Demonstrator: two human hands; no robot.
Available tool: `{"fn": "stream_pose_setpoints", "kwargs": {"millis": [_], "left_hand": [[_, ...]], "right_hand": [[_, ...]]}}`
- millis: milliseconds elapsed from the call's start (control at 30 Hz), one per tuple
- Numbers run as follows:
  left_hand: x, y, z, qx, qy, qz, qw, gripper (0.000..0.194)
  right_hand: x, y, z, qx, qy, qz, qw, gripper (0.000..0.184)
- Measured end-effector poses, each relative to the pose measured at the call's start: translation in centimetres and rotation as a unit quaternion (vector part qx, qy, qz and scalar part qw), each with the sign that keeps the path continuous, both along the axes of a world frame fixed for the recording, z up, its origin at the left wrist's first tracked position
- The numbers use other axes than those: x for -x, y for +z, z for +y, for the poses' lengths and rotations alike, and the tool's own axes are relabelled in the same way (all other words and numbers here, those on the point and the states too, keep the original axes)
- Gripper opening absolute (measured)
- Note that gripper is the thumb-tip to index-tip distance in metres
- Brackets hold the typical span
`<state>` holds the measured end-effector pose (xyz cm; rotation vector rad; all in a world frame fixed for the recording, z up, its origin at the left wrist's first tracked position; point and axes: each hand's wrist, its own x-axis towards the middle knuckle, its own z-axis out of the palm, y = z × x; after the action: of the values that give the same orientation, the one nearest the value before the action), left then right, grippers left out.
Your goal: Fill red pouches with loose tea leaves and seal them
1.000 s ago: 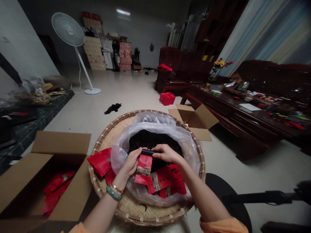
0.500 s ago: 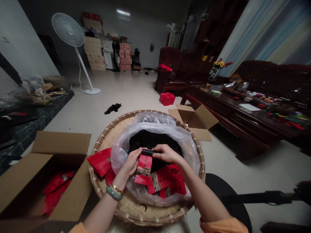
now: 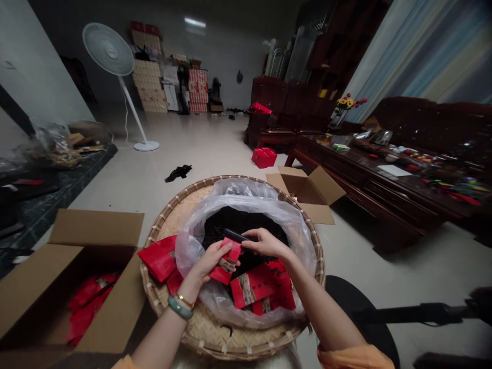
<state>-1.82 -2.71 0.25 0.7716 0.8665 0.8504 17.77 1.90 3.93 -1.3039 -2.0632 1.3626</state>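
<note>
this place appears to be the living room of a home, because a long dark wooden table [image 3: 392,201] bearing small things, a wooden bench [image 3: 426,113], a striped curtain [image 3: 434,46] and a bunch of flowers [image 3: 347,103] are on the right side. a white fan [image 3: 108,49] stands on the pale floor [image 3: 215,148]. boxes [image 3: 150,86] piled near the far wall [image 3: 228,59] and a wide woven tray [image 3: 185,204] give also some look of workshop.

The room is dim, the back wall [image 3: 226,56] murky around one bright strip [image 3: 195,22], possibly a reflection. Shadow fills the left cardboard box [image 3: 98,228]; wide-angle stretch tilts the fan [image 3: 108,49]. Print on the red packet [image 3: 233,252] is too soft to read.
</note>
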Motion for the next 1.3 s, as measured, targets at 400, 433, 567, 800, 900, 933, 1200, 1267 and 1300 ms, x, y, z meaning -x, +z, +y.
{"fn": "stream_pose_setpoints", "kwargs": {"millis": [400,433,567,800,900,933,1200,1267,1300], "left_hand": [[-0.5,0.9,-0.2,-0.024,0.027,0.023,0.999,0.042],[-0.6,1.0,-0.2,-0.025,0.039,0.026,0.999,0.043],[-1.1,0.8,-0.2,-0.044,0.071,0.035,0.996,0.046],[-1.4,1.1,-0.2,-0.1,0.119,0.079,0.985,0.038],[-1.3,1.3,0.0,-0.152,0.192,0.13,0.961,0.018],[-1.3,1.3,0.0,-0.159,0.211,0.138,0.955,0.015],[-1.6,1.2,-0.1,-0.085,0.197,0.024,0.977,0.028],[-1.2,1.5,-0.1,-0.044,0.146,-0.027,0.988,0.037],[-1.1,1.7,-0.1,-0.019,0.114,-0.057,0.992,0.042]], "right_hand": [[-0.7,-0.5,0.1,0.11,-0.085,0.179,0.974,0.041],[-0.8,-0.4,0.1,0.105,-0.111,0.212,0.965,0.04],[0.1,-0.3,-0.3,0.051,-0.149,0.237,0.959,0.04],[2.3,-0.5,-1.7,-0.026,-0.162,0.23,0.959,0.028],[2.4,-0.4,-2.0,-0.049,-0.14,0.221,0.964,0.026],[2.4,-0.3,-2.1,-0.053,-0.139,0.216,0.965,0.027],[2.5,-0.3,-2.1,-0.028,-0.172,0.22,0.96,0.029],[2.5,-0.5,-2.0,-0.001,-0.201,0.237,0.951,0.031],[2.5,-0.6,-1.9,0.014,-0.213,0.247,0.945,0.034]]}}
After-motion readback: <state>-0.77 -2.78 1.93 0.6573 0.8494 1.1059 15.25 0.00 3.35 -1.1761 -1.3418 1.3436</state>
